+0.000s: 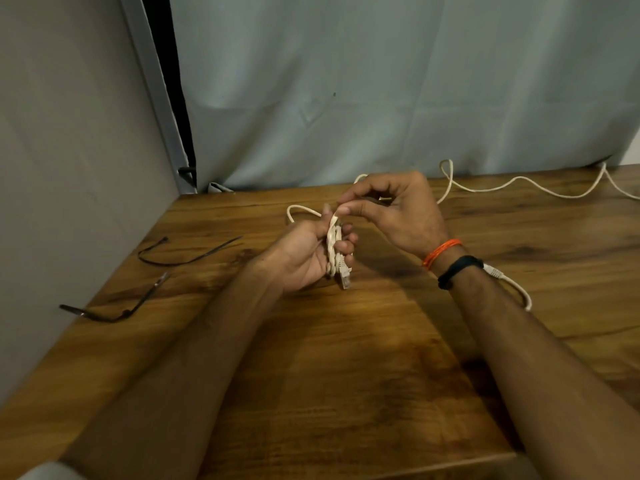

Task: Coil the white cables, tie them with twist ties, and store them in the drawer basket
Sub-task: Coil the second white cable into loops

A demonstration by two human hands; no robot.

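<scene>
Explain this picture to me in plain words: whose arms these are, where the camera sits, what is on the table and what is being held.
There is no machine here. The single picture comes from a camera worn on a person's head, looking down at their own two bare arms over a wooden table.

The left hand grips a small coil of white cable, whose plug hangs below the fingers. The right hand pinches the cable strand just above the coil, apparently winding on another loop. The loose rest of the cable trails across the table towards the right, by the curtain.

Two dark twist ties lie unused on the left. No drawer basket is visible.
</scene>
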